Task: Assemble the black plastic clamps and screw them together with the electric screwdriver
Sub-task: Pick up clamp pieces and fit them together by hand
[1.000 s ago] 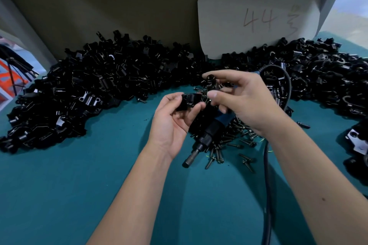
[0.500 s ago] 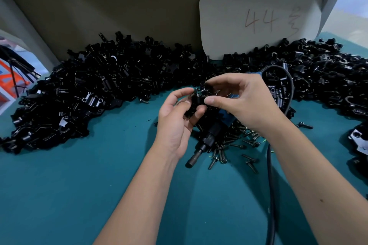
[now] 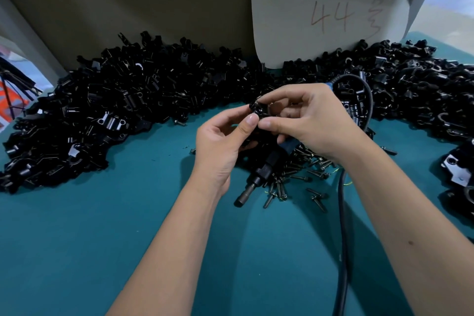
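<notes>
Teal table (image 3: 77,251), black clamp parts heaped along its far edge.
Above the centre, left hand (image 3: 220,146) and right hand (image 3: 307,120) both pinch one clamp (image 3: 259,110): probably light, stiff, smooth; best gripped by its edges.

Your two forearms enter the head view from the lower edge and are bare along their whole visible length: no sleeve, cuff or glove appears on either arm. Your left hand (image 3: 220,141) and your right hand (image 3: 311,120) are likewise uncovered. No ring shows on any visible finger, and neither wrist carries a watch, strap or band. The fingernails that face the camera, on the left thumb (image 3: 250,122) and the right thumb (image 3: 268,124), are short and unpainted. A single small dark mark sits on your right forearm (image 3: 411,242), on its upper face.
</notes>
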The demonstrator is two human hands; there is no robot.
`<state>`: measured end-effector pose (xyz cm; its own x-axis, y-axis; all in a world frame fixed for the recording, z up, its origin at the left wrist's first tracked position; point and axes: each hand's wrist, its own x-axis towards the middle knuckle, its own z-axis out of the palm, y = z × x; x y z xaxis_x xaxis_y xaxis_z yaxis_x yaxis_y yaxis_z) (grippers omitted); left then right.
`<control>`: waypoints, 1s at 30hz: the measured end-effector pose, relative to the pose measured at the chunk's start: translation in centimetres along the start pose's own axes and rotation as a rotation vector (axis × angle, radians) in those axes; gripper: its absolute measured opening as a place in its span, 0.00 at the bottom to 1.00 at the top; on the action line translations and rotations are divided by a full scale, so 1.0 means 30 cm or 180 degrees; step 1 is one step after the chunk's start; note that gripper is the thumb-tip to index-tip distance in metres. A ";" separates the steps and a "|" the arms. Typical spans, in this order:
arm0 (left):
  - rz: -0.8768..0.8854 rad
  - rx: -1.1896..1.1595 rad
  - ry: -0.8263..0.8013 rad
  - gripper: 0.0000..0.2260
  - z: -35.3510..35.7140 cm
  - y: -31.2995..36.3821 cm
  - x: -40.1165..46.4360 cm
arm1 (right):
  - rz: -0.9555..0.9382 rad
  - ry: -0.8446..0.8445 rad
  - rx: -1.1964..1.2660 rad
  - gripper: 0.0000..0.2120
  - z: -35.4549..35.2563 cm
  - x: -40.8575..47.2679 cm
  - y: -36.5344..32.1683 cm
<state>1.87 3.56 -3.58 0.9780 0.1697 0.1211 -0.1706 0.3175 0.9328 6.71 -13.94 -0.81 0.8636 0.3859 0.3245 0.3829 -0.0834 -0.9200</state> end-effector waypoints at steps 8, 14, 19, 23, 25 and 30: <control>-0.0207 -0.0414 -0.0421 0.13 0.002 0.011 -0.014 | 0.0158 -0.0258 -0.0425 0.21 -0.031 -0.019 -0.078; -0.0317 -0.0733 -0.0045 0.09 0.002 0.000 -0.014 | 0.1200 -0.0944 -0.1909 0.20 -0.081 -0.039 -0.189; -0.0401 -0.0822 0.0203 0.06 -0.008 -0.007 -0.007 | 0.2486 -0.1959 -0.2820 0.19 -0.069 -0.096 -0.223; -0.0407 -0.0780 0.0183 0.03 -0.003 -0.010 -0.010 | 0.2596 -0.2155 -0.3067 0.14 -0.014 -0.126 -0.197; -0.0402 -0.0754 0.0170 0.03 0.000 -0.011 -0.015 | 0.2557 -0.2123 -0.3109 0.08 -0.001 -0.128 -0.188; -0.0408 -0.0728 0.0188 0.03 0.004 -0.006 -0.022 | 0.2375 -0.1879 -0.3133 0.03 0.009 -0.122 -0.179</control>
<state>1.27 3.28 -3.80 0.9859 0.1665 -0.0193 -0.0750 0.5413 0.8375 1.41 -14.66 2.87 0.7937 0.2718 -0.5441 0.1791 -0.9594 -0.2180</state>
